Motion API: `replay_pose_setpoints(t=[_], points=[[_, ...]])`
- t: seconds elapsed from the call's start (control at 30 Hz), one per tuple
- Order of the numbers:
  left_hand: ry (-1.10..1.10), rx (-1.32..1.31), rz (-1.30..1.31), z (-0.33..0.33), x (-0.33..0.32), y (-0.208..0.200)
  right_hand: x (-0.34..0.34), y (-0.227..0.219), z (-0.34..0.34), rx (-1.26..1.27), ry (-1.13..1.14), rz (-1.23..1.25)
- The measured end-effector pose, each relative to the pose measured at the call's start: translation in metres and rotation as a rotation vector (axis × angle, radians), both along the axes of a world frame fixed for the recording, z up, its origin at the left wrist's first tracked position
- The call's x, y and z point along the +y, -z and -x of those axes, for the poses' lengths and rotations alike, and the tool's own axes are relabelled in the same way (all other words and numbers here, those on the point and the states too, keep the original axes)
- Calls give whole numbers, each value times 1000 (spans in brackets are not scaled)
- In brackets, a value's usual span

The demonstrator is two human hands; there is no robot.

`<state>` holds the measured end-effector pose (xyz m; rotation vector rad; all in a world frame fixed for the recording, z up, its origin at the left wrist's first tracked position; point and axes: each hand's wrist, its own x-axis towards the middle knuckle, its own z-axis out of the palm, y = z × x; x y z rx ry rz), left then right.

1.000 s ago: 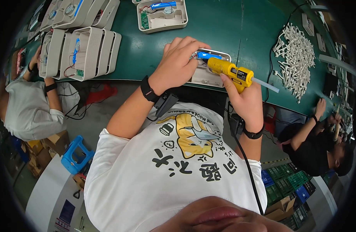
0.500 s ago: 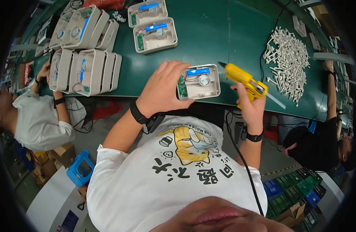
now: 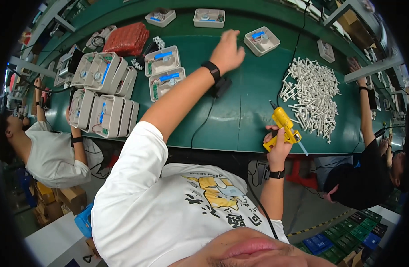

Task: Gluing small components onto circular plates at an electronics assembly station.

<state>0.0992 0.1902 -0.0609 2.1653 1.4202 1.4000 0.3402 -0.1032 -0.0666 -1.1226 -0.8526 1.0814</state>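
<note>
My right hand (image 3: 278,146) is wrapped round the handle of a yellow hot glue gun (image 3: 282,118), its nozzle pointing away from me and a clear glue stick out of its back. My left arm reaches far across the green table. My left hand (image 3: 229,52) is open and holds nothing I can see. Just right of its fingers sits a whitish plastic housing (image 3: 262,46) with a blue cylinder, wires and a round part inside. Beyond the fingers is a similar housing (image 3: 209,18), and another housing (image 3: 161,18) lies farther left.
Stacked housings (image 3: 104,111) stand at the left, beside two more housings (image 3: 165,62). Behind them lies a red wrapped bundle (image 3: 126,38). A heap of small white pieces (image 3: 313,93) covers the right side. A black cable (image 3: 207,122) crosses the table. Co-workers sit on both sides.
My left hand has moved from the near edge to the far side and let go of the housing. My right hand still grips the glue gun, now near the white heap.
</note>
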Motion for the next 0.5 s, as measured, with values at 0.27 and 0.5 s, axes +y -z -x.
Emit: replay_pose_setpoints(t=[0.27,0.5], points=[[-611,801,87,102,92,-12,2,0,2,54,22,-18],[-122,442,-145,95,45,-69,-1,1,0,58,21,-24]])
